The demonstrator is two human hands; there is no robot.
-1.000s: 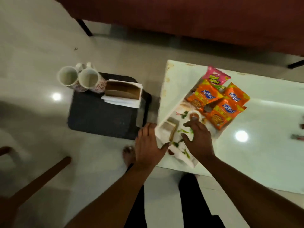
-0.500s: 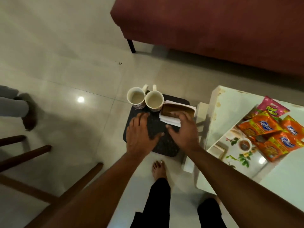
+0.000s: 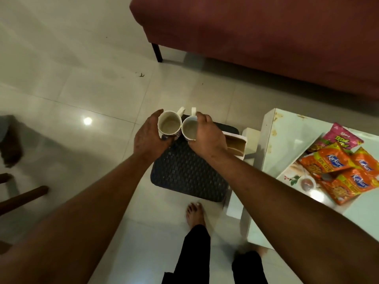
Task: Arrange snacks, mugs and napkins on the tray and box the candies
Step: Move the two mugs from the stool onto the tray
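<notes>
Two white mugs stand side by side at the far edge of a black woven stool (image 3: pixel 188 173). My left hand (image 3: pixel 149 138) wraps around the left mug (image 3: pixel 169 126). My right hand (image 3: pixel 207 136) grips the right mug (image 3: pixel 189 129) from its right side. Both mugs look empty. Behind my right wrist a brown box (image 3: pixel 235 145) lies on white napkins on the stool. On the white table (image 3: pixel 287 136) at the right, a floral tray (image 3: pixel 295 177) carries orange snack packets (image 3: pixel 336 171) and a pink packet (image 3: pixel 342 138).
A dark red sofa (image 3: pixel 266 37) fills the far side, one leg near the stool. My bare feet (image 3: pixel 195 212) stand on the glossy tiled floor just before the stool. Wooden chair legs (image 3: pixel 22 197) and another person's foot (image 3: pixel 10 148) sit at the left.
My view and both hands swung left from the tray on the table to the stool. The hands reached past the brown box and closed on the two mugs.
</notes>
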